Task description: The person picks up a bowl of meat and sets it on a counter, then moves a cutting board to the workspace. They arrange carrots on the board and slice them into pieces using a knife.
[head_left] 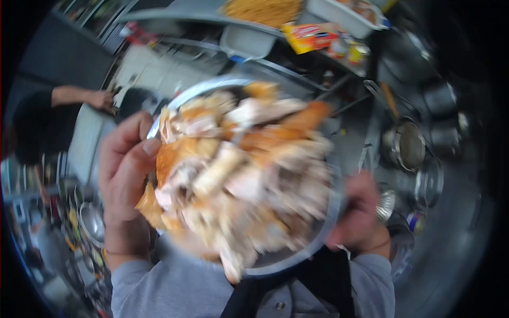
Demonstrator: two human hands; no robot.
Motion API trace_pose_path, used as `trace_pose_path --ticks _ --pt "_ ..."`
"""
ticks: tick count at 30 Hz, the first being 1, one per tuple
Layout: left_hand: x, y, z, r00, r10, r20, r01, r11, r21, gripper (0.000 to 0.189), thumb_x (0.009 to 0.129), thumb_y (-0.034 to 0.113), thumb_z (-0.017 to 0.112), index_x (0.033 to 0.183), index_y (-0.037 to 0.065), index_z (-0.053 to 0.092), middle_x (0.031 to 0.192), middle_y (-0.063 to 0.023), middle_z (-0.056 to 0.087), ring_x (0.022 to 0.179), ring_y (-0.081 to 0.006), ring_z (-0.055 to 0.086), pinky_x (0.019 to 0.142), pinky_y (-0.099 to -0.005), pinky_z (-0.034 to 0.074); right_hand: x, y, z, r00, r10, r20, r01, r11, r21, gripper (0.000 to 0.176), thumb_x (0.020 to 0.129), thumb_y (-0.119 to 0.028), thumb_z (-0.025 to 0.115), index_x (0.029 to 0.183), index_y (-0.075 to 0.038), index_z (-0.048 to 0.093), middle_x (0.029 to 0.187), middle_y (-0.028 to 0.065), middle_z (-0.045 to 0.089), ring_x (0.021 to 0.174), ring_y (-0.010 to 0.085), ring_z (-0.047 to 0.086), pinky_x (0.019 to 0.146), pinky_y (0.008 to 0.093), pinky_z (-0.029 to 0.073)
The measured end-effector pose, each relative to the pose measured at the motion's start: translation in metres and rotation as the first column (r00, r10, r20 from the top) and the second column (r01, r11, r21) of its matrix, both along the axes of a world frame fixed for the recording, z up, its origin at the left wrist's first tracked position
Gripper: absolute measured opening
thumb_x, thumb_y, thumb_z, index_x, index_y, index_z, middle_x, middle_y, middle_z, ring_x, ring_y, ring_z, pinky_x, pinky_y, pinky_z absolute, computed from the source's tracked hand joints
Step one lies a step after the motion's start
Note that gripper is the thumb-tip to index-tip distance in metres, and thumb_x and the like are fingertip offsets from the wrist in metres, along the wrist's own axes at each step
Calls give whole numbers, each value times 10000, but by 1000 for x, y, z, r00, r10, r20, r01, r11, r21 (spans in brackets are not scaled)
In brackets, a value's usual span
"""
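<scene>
A round metal bowl [290, 261], heaped with cut pieces of cooked chicken [228, 169], is held up in front of my chest. The pieces show browned skin, pale meat and bones, and some hang over the rim at the lower left. On the left side, my left hand [126, 164] is closed on the rim, its thumb on the upper edge. Blurred by motion, my right hand [358, 212] grips the opposite side, with its fingers partly hidden. The bowl's underside is out of sight.
A metal counter [185, 20] at the top carries orange-brown food [263, 11], a yellow-and-red packet [313, 37] and a white tub [347, 16]. Pots and a strainer [405, 143] stand on the right. Another person's hand [102, 100] is above a white board [87, 138] on the left.
</scene>
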State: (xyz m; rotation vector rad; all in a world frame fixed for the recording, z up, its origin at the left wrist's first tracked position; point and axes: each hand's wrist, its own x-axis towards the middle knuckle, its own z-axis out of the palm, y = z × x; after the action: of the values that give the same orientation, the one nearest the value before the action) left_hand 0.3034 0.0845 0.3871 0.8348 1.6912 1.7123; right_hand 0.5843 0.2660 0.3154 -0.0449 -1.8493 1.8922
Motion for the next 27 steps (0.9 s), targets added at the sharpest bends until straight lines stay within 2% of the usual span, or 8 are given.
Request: trace_pose_path --ticks 1,3,12,14,16,22,24,27 --pt "5 21 -12 1000 -24 -15 24 1000 -12 253 908 148 566 725 104 397 707 61 422 660 -33 332 578 -242 253 -7 16 14 993 -115 12 111 975 193 455 813 -175 899 1094 -1 587 927 30 558 791 102 578 722 272 491" --pt "13 68 -48 994 -36 -103 28 997 -78 261 926 135 565 702 96 436 693 59 450 664 -30 380 590 -237 292 2 51 1 970 55 237 51 907 -418 229 984 -109 694 1067 -14 503 949 52 577 816 122 648 714 274 564" --pt "2 201 -215 994 -109 17 110 978 -177 217 934 134 560 748 32 520 717 35 511 704 -73 459 610 -292 397 -2 183 -100 863 17 505 289 802 -523 123 1059 -204 576 1059 -98 514 1017 45 619 909 160 676 732 368 627" --pt "2 219 -184 981 -182 66 191 964 -186 174 942 143 570 894 -7 642 800 -16 641 765 -100 580 682 -293 485 -6 201 -114 859 -41 510 333 801 -498 126 1055 -203 578 1130 -108 544 1026 41 625 899 166 677 735 374 623" --pt "-24 234 -225 961 -247 125 268 942 -200 273 964 201 618 1089 -36 671 880 -59 707 801 -144 646 738 -325 541 -27 205 -114 883 -48 467 307 812 -496 202 1054 -214 573 1219 -97 562 1078 60 666 891 173 684 741 355 613" --pt "-72 282 -221 974 -203 -104 181 965 -189 242 900 208 607 773 2 609 708 -123 663 650 -203 654 617 -370 525 -69 247 -127 892 -47 450 298 808 -508 246 1035 -178 583 1244 -57 537 1114 107 692 857 192 730 635 299 641" --pt "-77 293 -215 973 -231 -30 223 962 -156 251 892 218 613 755 7 602 681 -134 664 657 -222 688 600 -392 528 -73 252 -133 895 -52 443 287 827 -483 248 1021 -160 594 1239 -55 542 1130 106 688 893 187 730 638 301 646" --pt "-95 323 -211 951 -208 -228 172 970 -170 222 872 195 578 787 -7 612 698 -167 658 621 -272 685 566 -427 528 -97 255 -131 893 -67 445 325 781 -534 367 999 -145 607 1343 -44 527 1216 109 671 946 201 720 665 308 639"
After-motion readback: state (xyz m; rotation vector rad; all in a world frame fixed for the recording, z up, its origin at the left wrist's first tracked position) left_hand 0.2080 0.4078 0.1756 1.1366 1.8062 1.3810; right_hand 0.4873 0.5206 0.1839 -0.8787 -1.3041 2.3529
